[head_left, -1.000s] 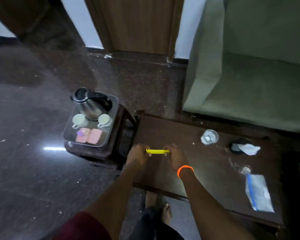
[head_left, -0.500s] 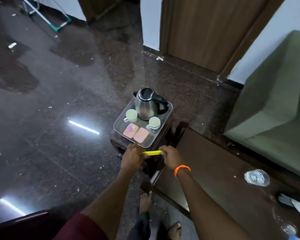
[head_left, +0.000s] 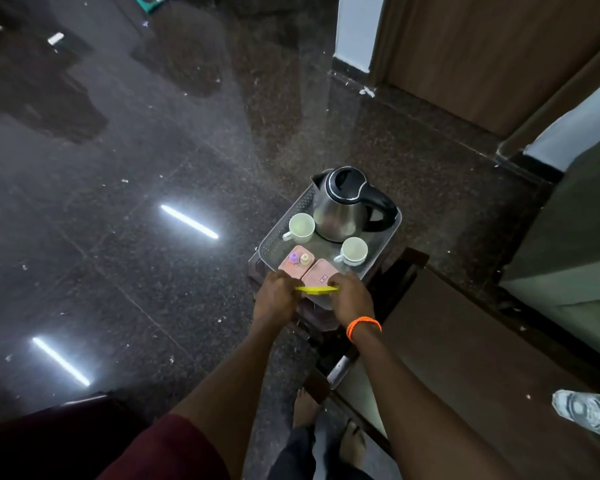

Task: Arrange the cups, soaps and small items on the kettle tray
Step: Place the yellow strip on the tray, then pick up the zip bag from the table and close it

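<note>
Both hands are stretched forward over the near edge of the tray (head_left: 394, 225), and together they hold a thin yellow item (head_left: 316, 289) that lies level between them. The left hand (head_left: 278, 295) has its fingers curled and clamped on the left end of the yellow item; the right hand (head_left: 351, 296) has its fingers clamped on the right end, and an orange band (head_left: 363, 324) sits on its wrist. The yellow item is above the near rim of the tray, just in front of the two pink soaps; I cannot tell if it touches them. The tray is clear plastic and stands on a small dark stool (head_left: 317, 315). At its far side stands a steel kettle (head_left: 347, 206) with a black lid and handle. A white cup (head_left: 301, 228) stands left of the kettle, close to it, and a second white cup (head_left: 353, 251) stands on the near right of the kettle. The left soap (head_left: 293, 265) and the right soap (head_left: 321, 278) lie side by side at the near side of the tray. On the left soap stand a small purple bottle (head_left: 293, 257) and a small pale bottle (head_left: 305, 260), close to each other. To the right is a low dark counter (head_left: 465, 368), and on its right part, near the picture edge, lies a clear plastic bottle (head_left: 584, 410).
</note>
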